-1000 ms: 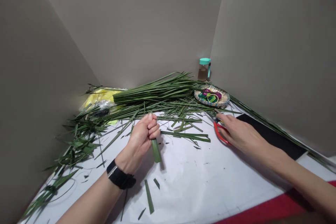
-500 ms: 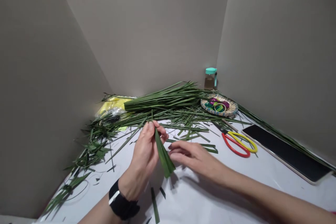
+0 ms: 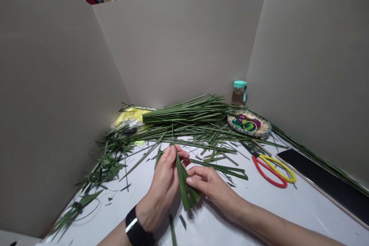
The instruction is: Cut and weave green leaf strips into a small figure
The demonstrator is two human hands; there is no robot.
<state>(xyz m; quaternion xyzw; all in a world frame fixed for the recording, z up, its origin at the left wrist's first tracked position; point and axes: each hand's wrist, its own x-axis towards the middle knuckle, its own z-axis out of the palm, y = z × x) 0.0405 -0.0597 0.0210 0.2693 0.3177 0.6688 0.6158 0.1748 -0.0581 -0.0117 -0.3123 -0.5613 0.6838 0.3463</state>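
Over the white table, my left hand (image 3: 165,175) is closed on the narrow upper end of a folded green leaf strip (image 3: 184,190). The strip widens downward into a fan with cut ends. My right hand (image 3: 211,184) pinches the fan's right edge between thumb and fingers. Part of the strip is hidden in my left palm. Beyond my hands lies a thick bundle of long green leaves (image 3: 184,111). Cut leaf pieces (image 3: 213,153) are scattered in front of it.
Scissors (image 3: 273,171) with red and yellow handles lie to the right, beside a dark tablet-like slab (image 3: 323,182). A woven tray (image 3: 263,132) of coloured thread and a teal-lidded jar (image 3: 238,94) stand behind. Leaf scraps (image 3: 111,165) line the left edge; grey panels (image 3: 184,46) enclose the table.
My right hand has moved in and taken hold of the fan's right edge, spreading it wider. My left hand keeps its grip. The view has shifted, so everything sits lower and further right.
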